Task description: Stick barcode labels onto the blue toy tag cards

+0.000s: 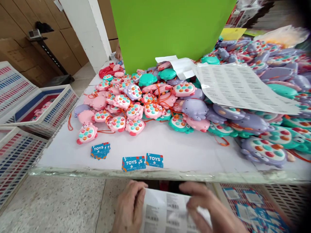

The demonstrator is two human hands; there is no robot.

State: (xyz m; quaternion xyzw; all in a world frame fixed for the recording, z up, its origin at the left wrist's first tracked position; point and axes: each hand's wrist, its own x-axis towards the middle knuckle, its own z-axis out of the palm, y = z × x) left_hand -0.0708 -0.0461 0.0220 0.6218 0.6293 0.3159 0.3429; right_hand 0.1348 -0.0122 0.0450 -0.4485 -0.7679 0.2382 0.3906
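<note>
the left hand (130,207) clamps the left edge of 1 label sheet (157,212) before the near edge of the table (175,142); the right hand (206,207), apart, partly covers the sheet's right side, its grip i cannot tell; blue cards (155,160) lie beyond, toys (194,109) heaped farther.

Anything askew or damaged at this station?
Mildly odd: a large label sheet lies slantwise on the heaped toys instead of flat on the table, with a smaller creased paper next to it. The near table edge looks worn. No spill or broken toy stands out.
</note>
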